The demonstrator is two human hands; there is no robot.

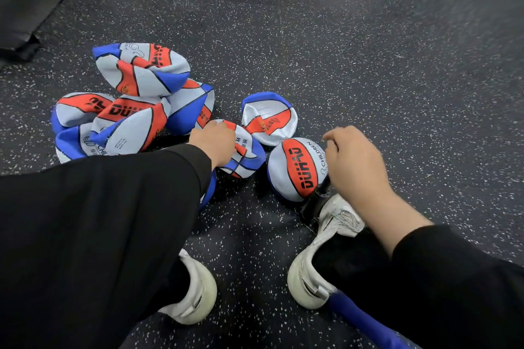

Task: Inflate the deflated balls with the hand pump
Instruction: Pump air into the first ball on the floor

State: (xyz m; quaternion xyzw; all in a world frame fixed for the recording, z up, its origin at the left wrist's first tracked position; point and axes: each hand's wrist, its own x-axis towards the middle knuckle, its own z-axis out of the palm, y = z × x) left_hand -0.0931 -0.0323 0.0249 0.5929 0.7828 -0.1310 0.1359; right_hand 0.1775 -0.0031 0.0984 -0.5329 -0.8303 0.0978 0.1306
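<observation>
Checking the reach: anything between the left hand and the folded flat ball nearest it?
Nothing visible. The left hand already rests on that flat ball; the right hand holds the pump beside the rounder ball.

You are in a gym or a sports room. The floor (368,65) under you is dark rubber with lots of little white specks, the kind gyms use. A black padded mat (25,8) lies at the far left. A pile of flat balls (136,99) in red, white and blue sits on the floor near your white shoes (195,292). The balls have the word CHILDREN printed on them, so this looks like a place where kids play sports.
</observation>
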